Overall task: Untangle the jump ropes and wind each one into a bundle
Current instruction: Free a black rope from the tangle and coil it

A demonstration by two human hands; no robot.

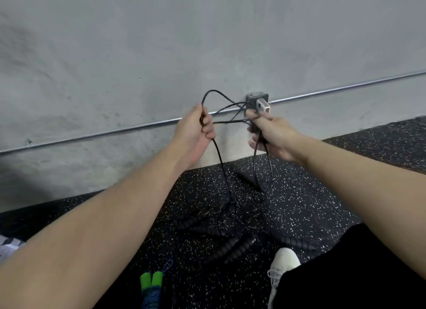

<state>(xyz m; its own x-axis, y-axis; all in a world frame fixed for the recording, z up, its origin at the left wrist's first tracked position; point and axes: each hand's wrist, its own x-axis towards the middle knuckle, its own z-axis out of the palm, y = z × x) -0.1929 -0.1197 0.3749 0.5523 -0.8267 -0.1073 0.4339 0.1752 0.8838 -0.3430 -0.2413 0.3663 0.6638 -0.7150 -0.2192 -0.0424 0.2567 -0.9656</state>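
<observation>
We hold a thin black jump rope cord [219,161] up between both hands in front of a grey concrete wall [207,43].

Our left hand [196,130] has its fingers curled round a loop of the cord; our right hand [273,133] grips several strands together with what looks like a dark handle. The cord hangs down to a tangled pile of black ropes with ribbed black handles [232,235] on the black speckled rubber floor [311,193]. A blue braided rope with green foam handles [152,283] lies nearer us, beside our white sneaker [283,269].
</observation>
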